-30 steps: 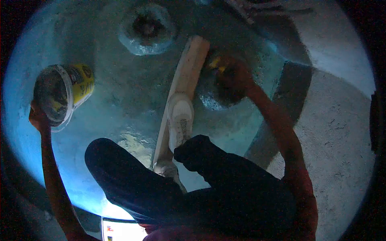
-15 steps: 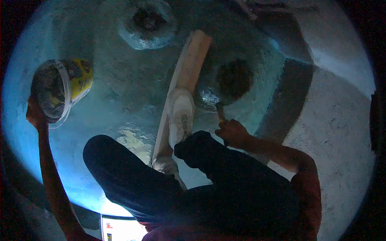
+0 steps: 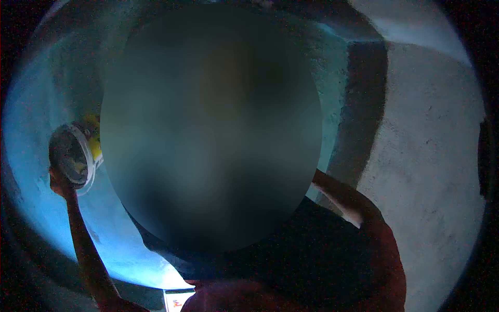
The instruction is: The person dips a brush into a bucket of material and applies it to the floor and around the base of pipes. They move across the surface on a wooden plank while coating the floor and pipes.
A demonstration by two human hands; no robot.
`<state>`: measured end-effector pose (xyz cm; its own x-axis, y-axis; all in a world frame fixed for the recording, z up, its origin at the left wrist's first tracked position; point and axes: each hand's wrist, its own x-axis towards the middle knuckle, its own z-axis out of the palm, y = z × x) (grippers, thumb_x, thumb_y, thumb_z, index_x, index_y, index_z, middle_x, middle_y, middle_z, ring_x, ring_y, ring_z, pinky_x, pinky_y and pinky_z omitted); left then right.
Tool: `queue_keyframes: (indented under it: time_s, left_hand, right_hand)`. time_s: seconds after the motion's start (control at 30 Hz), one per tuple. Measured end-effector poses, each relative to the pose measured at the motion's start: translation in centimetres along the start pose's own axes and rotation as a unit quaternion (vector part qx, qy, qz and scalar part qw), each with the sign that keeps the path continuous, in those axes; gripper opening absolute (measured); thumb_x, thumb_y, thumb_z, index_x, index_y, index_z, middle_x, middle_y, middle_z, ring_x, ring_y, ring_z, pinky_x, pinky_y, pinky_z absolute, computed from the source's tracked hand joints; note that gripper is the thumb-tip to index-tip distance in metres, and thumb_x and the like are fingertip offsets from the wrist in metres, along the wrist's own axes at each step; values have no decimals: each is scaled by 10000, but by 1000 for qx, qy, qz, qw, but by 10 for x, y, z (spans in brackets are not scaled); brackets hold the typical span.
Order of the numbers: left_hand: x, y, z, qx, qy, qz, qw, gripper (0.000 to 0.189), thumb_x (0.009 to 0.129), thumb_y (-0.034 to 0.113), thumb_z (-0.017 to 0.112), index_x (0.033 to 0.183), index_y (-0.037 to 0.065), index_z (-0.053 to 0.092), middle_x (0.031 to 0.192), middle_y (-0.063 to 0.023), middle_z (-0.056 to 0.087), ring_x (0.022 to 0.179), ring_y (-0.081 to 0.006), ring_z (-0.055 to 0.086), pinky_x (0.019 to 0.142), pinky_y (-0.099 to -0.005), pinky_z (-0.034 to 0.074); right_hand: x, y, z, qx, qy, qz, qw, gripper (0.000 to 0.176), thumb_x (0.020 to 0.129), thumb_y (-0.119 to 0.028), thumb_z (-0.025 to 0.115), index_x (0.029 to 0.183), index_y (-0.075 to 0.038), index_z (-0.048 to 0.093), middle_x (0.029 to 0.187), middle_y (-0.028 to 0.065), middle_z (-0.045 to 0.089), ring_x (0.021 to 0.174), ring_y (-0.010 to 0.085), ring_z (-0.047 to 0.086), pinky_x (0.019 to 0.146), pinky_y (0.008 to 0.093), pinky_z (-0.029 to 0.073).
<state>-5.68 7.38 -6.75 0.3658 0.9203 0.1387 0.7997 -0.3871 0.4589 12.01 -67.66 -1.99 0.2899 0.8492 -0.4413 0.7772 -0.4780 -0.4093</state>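
Note:
At the left, my left hand (image 3: 61, 183) is closed on the rim of a tilted plastic bucket (image 3: 95, 143). The bucket has a pale rim and a yellow printed side, and its inside is dark and stained. A large blurred patch covers the middle of the view. My right forearm (image 3: 338, 190) reaches into that patch from the right, and the hand at its end is hidden. Whatever that hand holds or touches cannot be made out now.
A bluish-green plastered wall (image 3: 52, 104) curves round the left. On the right a dark band (image 3: 364, 104) runs beside a rough grey-white wall (image 3: 426, 140). My dark-trousered leg (image 3: 317, 249) is below, and bright light (image 3: 169, 273) enters at the lower left.
The bucket and my left hand now appear lower in view. My right hand, earlier gripping a short-handled brush-like tool by a dark round patch, is now covered by blur, as are the plank and shoes.

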Motion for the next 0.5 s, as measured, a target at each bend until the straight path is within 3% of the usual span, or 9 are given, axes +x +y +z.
queue_keyframes:
  time_s: [0.03,0.07,0.13,0.17,0.2,0.27,0.33,0.43,0.5]
  left_hand:
    - [-14,31,-4,-29,13,-44,999,520,896,489,471,987,17,671,953,-163,677,783,-307,656,684,-453,495]
    - [-7,23,-1,52,-4,-31,998,509,899,479,471,971,16,669,949,-160,678,763,-312,656,669,-455,499]
    - [36,-51,16,210,-32,5,977,488,905,458,470,937,13,666,942,-154,680,722,-321,656,637,-460,507]
    - [37,-48,14,218,-30,48,974,463,903,450,473,952,25,651,919,-143,678,713,-312,656,626,-452,511]
    - [27,-29,8,207,-28,97,973,440,902,441,476,967,37,636,897,-133,676,703,-303,656,614,-444,515]
    - [11,-2,0,228,-23,198,953,396,898,424,482,997,61,606,852,-113,672,685,-286,655,592,-429,524]
    - [-2,25,-6,277,-1,310,909,359,895,407,488,1027,85,576,808,-92,668,666,-268,655,569,-414,532]
    - [12,20,-8,166,-56,245,953,370,896,399,492,1052,72,570,850,-105,662,702,-269,651,600,-409,531]
    - [13,21,-9,135,-77,238,959,379,897,393,494,1068,64,567,878,-113,657,725,-270,649,620,-405,531]
  right_hand:
    - [-13,0,0,-3,-7,15,1000,197,658,-126,662,821,-136,551,854,52,550,786,238,575,621,395,467]
    - [-26,0,0,15,16,46,999,227,644,-104,671,838,-133,555,864,53,553,792,239,576,623,390,468]
    - [-49,-9,9,55,69,114,990,292,616,-61,687,873,-126,564,884,55,558,805,242,579,626,380,468]
    - [-57,-14,19,250,150,249,924,203,669,-69,669,832,-114,555,822,59,546,769,242,574,608,379,468]
    - [-65,-20,30,429,223,363,797,128,722,-78,650,790,-102,545,760,63,535,733,241,569,589,378,468]
    - [-75,-33,38,508,362,458,633,104,781,-89,628,752,-89,528,702,55,513,693,224,551,572,369,464]
    - [-69,-35,36,343,473,477,657,110,797,-103,617,760,-85,515,712,38,498,687,199,524,578,359,457]
    - [-65,-29,57,82,479,555,675,127,829,-152,594,780,-73,507,730,33,485,682,194,483,595,363,447]
    - [-50,-34,97,186,540,566,595,131,828,-182,578,787,-69,524,752,62,508,699,232,488,615,385,444]
